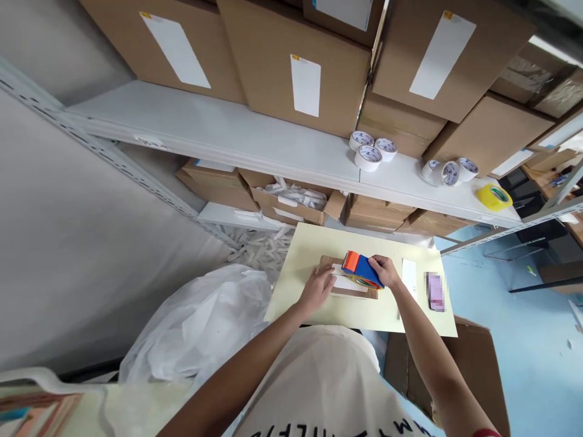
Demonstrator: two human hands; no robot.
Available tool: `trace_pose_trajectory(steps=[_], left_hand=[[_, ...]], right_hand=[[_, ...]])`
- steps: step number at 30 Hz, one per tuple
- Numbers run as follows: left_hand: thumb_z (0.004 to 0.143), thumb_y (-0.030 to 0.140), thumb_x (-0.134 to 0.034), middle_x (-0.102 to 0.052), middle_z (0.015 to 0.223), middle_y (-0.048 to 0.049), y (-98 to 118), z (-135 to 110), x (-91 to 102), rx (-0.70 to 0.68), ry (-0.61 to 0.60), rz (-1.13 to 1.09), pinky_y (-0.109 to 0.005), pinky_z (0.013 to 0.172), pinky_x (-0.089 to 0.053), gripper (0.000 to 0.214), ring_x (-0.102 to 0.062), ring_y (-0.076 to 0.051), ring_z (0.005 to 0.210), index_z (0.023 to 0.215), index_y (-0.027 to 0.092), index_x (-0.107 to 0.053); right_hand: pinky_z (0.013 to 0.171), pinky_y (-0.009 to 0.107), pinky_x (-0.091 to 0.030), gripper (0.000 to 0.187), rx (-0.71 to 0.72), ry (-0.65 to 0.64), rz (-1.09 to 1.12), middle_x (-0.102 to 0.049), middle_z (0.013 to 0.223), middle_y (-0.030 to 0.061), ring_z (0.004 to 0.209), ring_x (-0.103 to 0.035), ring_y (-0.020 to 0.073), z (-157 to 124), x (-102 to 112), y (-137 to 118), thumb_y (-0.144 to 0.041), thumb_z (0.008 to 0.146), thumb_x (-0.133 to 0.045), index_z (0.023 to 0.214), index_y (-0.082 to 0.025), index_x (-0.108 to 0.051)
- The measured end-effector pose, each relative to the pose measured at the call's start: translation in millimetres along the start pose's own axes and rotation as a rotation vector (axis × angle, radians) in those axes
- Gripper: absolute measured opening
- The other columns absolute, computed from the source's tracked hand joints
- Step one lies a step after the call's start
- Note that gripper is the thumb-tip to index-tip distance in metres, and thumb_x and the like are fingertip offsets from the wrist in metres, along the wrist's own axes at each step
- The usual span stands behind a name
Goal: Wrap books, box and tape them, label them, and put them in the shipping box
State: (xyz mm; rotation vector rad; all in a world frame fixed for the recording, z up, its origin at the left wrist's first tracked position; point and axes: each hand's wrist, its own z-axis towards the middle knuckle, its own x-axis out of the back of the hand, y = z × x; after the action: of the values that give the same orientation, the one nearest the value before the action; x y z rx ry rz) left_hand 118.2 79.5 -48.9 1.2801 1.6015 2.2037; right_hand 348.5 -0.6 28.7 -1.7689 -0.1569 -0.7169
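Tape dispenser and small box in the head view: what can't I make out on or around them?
All in the head view:
Part of the small box: covered by the tape dispenser and the left hand.
The part of the dispenser inside the grip: covered by the right hand.
Purple item: pixelated, details lost.
Print on the white tape rolls: too small to read.
Shirt lettering: cut off by the bottom edge.
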Motion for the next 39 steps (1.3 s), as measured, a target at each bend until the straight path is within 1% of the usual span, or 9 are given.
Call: trace_pose_trajectory(steps=[3, 6, 11, 20, 25, 28, 32, 36, 39], left_hand=[[0.092, 0.05, -0.044, -0.069, 0.118, -0.0133, 16.0, 16.9, 4.0, 0.213, 0.075, -0.336, -0.044, 0.099, -0.048, 0.045, -0.065, -0.025, 0.111, 0.116, 0.017, -0.064], [0.086, 0.055, -0.053, -0.074, 0.102, -0.0114, 31.3, 34.0, 3.6, 0.437, -0.016, -0.677, -0.036, 0.077, -0.056, 0.048, -0.072, -0.023, 0.089, 0.111, 0.016, -0.066], [0.069, 0.041, -0.073, -0.073, 0.074, -0.0042, 41.1, 47.5, 3.4, 0.47, -0.037, -0.833, -0.032, 0.071, -0.057, 0.027, -0.07, -0.019, 0.074, 0.075, 0.014, -0.072], [0.06, 0.045, -0.077, -0.072, 0.064, -0.0064, -37.3, 19.6, 52.6, 0.674, 0.164, -0.625, -0.03, 0.062, -0.056, 0.032, -0.068, -0.018, 0.059, 0.066, 0.015, -0.068], [0.064, 0.046, -0.072, -0.074, 0.071, -0.0073, -55.9, 11.3, 26.0, 0.645, 0.157, -0.512, -0.036, 0.075, -0.056, 0.027, -0.072, -0.025, 0.078, 0.063, 0.019, -0.067], [0.067, 0.045, -0.07, -0.076, 0.098, -0.0099, -59.6, 10.2, 5.6, 0.621, 0.204, -0.434, -0.043, 0.098, -0.048, 0.027, -0.064, -0.033, 0.111, 0.077, 0.02, -0.071], [0.077, 0.058, -0.059, -0.057, 0.14, -0.0141, -64.8, 0.9, -14.0, 0.591, 0.277, -0.346, -0.048, 0.114, -0.032, 0.062, -0.033, -0.035, 0.143, 0.123, 0.017, -0.061], [0.092, 0.065, -0.021, -0.043, 0.152, -0.0109, -59.5, -12.2, -31.1, 0.396, 0.115, -0.393, -0.041, 0.114, -0.034, 0.073, -0.035, -0.025, 0.143, 0.149, 0.021, -0.034], [0.09, 0.07, -0.02, -0.028, 0.159, -0.015, -49.0, -12.7, -26.4, 0.287, -0.004, -0.221, -0.045, 0.115, -0.032, 0.082, -0.027, -0.027, 0.147, 0.156, 0.02, -0.012]], right_hand=[[0.054, 0.026, -0.039, 0.047, 0.019, -0.056, 0.036, -0.054, 0.059, -0.001, 0.056, -0.048, 0.0133, 1.2, 6.4, 6.1, -0.061, 0.082, -0.05, 0.069, -0.017, -0.061], [0.055, 0.026, -0.041, 0.049, 0.026, -0.076, 0.056, -0.056, 0.06, -0.0005, 0.056, -0.049, 0.0137, 1.2, 8.7, 8.7, -0.063, 0.081, -0.05, 0.07, -0.017, -0.062], [0.057, 0.027, -0.045, 0.051, 0.056, -0.082, -0.019, -0.064, 0.065, 0.0027, 0.06, -0.057, 0.0163, -0.1, 6.0, -0.2, -0.063, 0.082, -0.048, 0.073, -0.017, -0.066], [0.074, 0.031, -0.05, 0.038, 0.006, -0.109, -0.56, -0.077, 0.085, 0.0065, 0.077, -0.07, 0.0222, -6.0, 38.1, -13.5, -0.05, 0.088, -0.05, 0.084, -0.022, -0.075], [0.073, 0.029, -0.049, 0.038, -0.062, -0.137, -0.699, -0.077, 0.089, 0.0056, 0.083, -0.071, 0.0229, -5.9, 36.3, -15.9, -0.05, 0.091, -0.048, 0.091, -0.024, -0.076], [0.072, 0.029, -0.049, 0.038, -0.087, -0.13, -0.717, -0.077, 0.089, 0.0049, 0.082, -0.07, 0.0223, -7.6, 32.8, -19.3, -0.051, 0.092, -0.047, 0.093, -0.025, -0.075], [0.072, 0.028, -0.049, 0.036, -0.097, -0.115, -0.704, -0.077, 0.092, 0.004, 0.084, -0.071, 0.0215, -11.1, 31.9, -19.5, -0.05, 0.092, -0.048, 0.094, -0.026, -0.075], [0.071, 0.028, -0.049, 0.038, -0.095, -0.104, -0.705, -0.077, 0.092, 0.0041, 0.084, -0.071, 0.022, -13.2, 31.1, -18.5, -0.051, 0.092, -0.048, 0.094, -0.026, -0.075], [0.072, 0.028, -0.049, 0.038, -0.088, -0.107, -0.704, -0.078, 0.093, 0.0043, 0.085, -0.071, 0.0223, -13.6, 31.9, -19.1, -0.05, 0.092, -0.047, 0.094, -0.025, -0.075]])
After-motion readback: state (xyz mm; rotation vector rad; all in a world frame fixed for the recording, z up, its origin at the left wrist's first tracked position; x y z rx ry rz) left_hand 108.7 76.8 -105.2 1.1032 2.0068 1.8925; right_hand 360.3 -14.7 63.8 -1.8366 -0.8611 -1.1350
